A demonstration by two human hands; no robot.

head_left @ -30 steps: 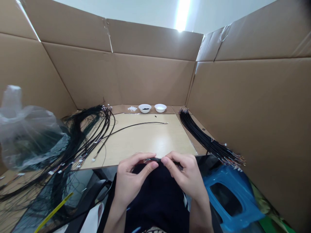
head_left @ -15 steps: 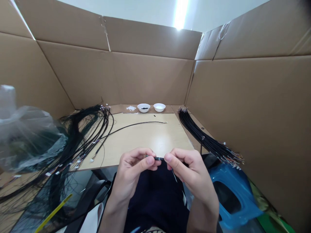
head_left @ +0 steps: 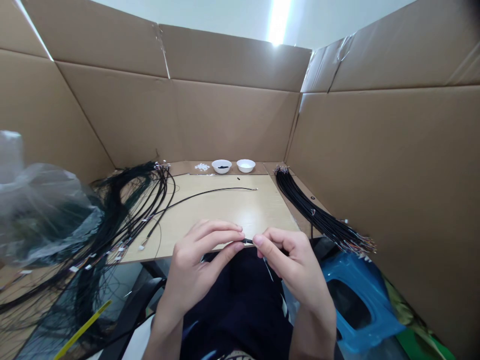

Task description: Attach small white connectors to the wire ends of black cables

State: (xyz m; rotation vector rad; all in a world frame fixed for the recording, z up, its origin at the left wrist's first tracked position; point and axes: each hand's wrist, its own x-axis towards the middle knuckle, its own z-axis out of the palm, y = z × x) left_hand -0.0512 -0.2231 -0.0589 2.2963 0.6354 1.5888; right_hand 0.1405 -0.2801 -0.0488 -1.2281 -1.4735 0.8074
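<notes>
A short stretch of thin black cable [head_left: 248, 241] shows between my two hands, just past the table's front edge. My left hand [head_left: 210, 250] pinches its left end between thumb and fingertips. On the other side, the thumb and curled fingers of my right hand [head_left: 287, 257] are closed on the same cable, and a thin strand hangs below them. Both hands are above my dark clothing. Another black cable [head_left: 213, 190] lies across the table [head_left: 225, 212], its tip pointing right.
Loose black cables [head_left: 131, 200] and a plastic bag [head_left: 45, 215] fill the left. Two white bowls [head_left: 221, 170] [head_left: 246, 170] and white bits [head_left: 202, 167] line the back. A cable bundle [head_left: 315, 212] lies right, above a blue plastic stool [head_left: 360, 305]. Cardboard walls surround the table.
My left hand has shifted its grip, its fingers now straighter and raised over the cable's left end. My right hand has barely moved and keeps its pinch.
</notes>
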